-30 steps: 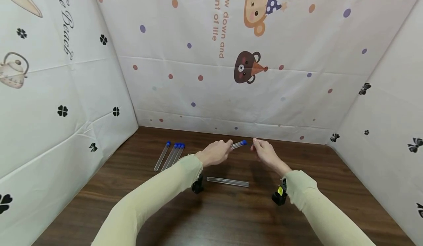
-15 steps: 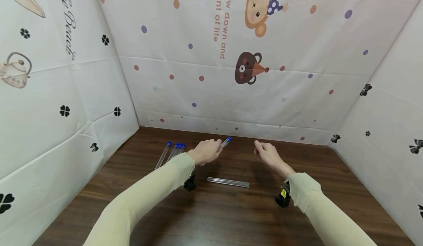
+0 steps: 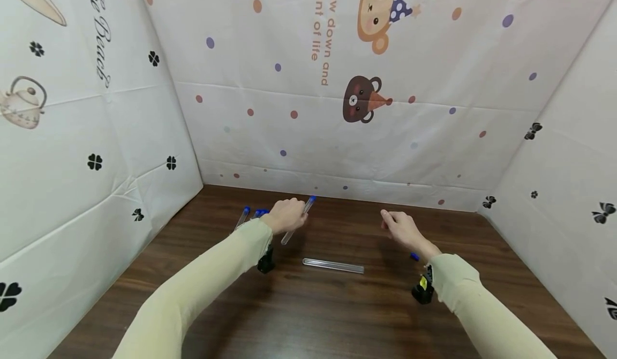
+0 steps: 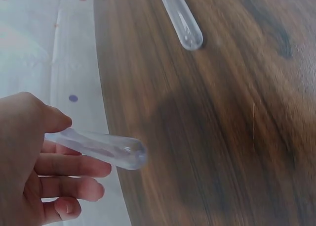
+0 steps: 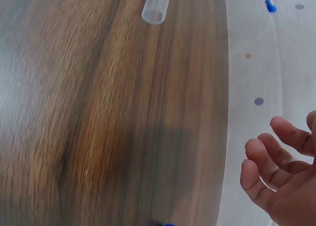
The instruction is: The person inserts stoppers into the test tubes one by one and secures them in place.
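Observation:
My left hand (image 3: 287, 215) pinches a clear test tube (image 4: 116, 149) between thumb and fingers above the table. The tube slants, its blue cap (image 3: 312, 198) up and its rounded end down. An uncapped test tube (image 3: 332, 266) lies flat between my two hands, its open mouth (image 5: 153, 17) showing in the right wrist view. My right hand (image 3: 402, 227) hovers to the right, its fingers (image 5: 264, 159) loosely bent with nothing seen in them. A loose blue cap (image 3: 414, 256) lies on the table beside my right wrist.
Several blue-capped test tubes (image 3: 242, 218) lie at the left rear of the brown wooden table (image 3: 337, 316), partly hidden behind my left hand and sleeve. White printed cloth walls (image 3: 308, 139) stand along the back and both sides.
My left hand has moved left with the capped tube, which has turned more upright. My right hand has drifted slightly right, and the loose blue cap has come into sight beside its wrist.

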`<state>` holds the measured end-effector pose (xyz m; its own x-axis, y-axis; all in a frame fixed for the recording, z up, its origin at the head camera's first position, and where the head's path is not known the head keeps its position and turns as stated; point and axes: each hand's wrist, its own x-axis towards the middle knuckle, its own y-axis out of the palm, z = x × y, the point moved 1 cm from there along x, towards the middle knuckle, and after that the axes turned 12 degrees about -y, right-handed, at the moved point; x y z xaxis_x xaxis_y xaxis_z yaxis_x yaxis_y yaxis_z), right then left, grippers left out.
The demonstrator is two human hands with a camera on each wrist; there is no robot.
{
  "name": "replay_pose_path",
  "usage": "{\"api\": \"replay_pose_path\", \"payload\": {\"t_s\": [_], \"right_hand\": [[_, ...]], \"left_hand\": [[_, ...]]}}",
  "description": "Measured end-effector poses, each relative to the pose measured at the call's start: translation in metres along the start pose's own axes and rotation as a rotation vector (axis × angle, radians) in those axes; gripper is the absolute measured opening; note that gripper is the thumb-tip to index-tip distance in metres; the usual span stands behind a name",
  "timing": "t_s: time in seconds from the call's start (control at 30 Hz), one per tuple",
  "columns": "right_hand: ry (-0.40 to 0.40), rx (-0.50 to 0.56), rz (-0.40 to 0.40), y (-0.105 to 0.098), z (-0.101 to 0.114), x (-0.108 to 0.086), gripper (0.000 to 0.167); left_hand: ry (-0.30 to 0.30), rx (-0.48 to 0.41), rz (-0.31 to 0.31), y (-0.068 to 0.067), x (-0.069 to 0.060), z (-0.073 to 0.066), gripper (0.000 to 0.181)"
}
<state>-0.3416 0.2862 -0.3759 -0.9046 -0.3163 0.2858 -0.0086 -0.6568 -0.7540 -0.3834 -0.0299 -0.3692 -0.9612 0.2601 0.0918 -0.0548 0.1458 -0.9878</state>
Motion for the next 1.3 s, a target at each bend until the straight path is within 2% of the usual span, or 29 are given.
{"api": "replay_pose_path", "payload": {"t_s": [0.23, 0.43, 0.87, 1.1, 1.3], "right_hand": [[0.031, -0.011, 0.03, -0.005, -0.007, -0.005, 0.048], [0.054, -0.007, 0.066, -0.006, -0.009, -0.007, 0.047], [0.019, -0.086, 0.126, -0.008, -0.018, -0.012, 0.045], [0.039, -0.095, 0.138, -0.011, -0.025, -0.014, 0.044], [0.082, -0.092, 0.157, -0.015, -0.03, -0.017, 0.041]], "left_hand": [[-0.043, 0.02, 0.024, -0.002, 0.002, 0.014, 0.035], [-0.07, 0.021, 0.056, -0.004, 0.001, 0.022, 0.036], [-0.07, 0.087, 0.134, 0.0, -0.002, 0.04, 0.036], [-0.078, 0.139, 0.185, 0.005, 0.0, 0.052, 0.035], [-0.078, 0.146, 0.202, 0.006, 0.0, 0.059, 0.03]]}}
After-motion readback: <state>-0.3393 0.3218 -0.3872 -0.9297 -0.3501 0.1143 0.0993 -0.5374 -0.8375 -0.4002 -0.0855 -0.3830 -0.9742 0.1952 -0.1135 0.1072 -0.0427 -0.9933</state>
